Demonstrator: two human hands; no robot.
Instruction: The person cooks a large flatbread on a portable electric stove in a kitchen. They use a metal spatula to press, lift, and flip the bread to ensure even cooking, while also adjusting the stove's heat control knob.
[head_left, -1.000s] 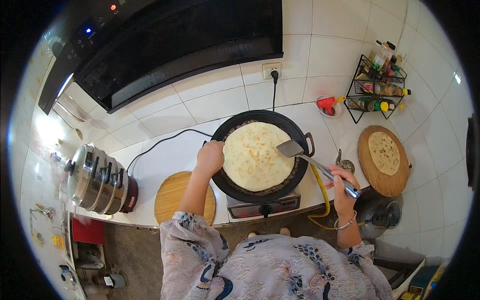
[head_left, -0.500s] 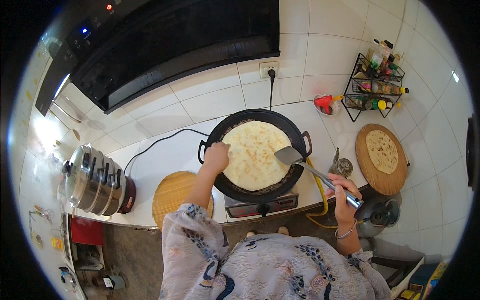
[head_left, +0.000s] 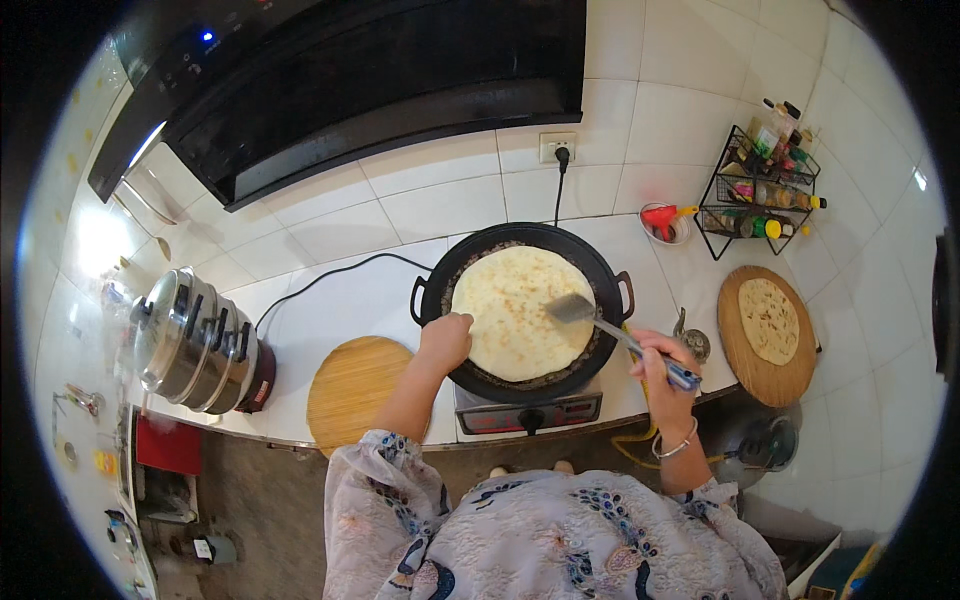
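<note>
A large round flatbread (head_left: 520, 325), pale with light brown spots, lies in a black two-handled pan (head_left: 602, 270) on a small gas stove (head_left: 530, 413). My left hand (head_left: 445, 343) is closed at the flatbread's left edge, its fingertips pinching the rim. Gripped by its handle in my right hand (head_left: 668, 362) is a metal spatula (head_left: 572, 308). The spatula's blade lies over the right part of the flatbread; whether it presses on the surface I cannot tell.
A round wooden board (head_left: 350, 390) lies left of the stove, beyond it a stacked steamer (head_left: 205, 345). To the right are a metal pot (head_left: 695, 343), a board (head_left: 745, 365) bearing another flatbread (head_left: 770, 322), a bowl (head_left: 680, 235) and a spice rack (head_left: 735, 190). A range hood (head_left: 370, 90) hangs above.
My left hand stays at the flatbread's left edge and sits slightly lower along it. The spatula blade has shifted a little further onto the flatbread, and my right hand has moved left.
</note>
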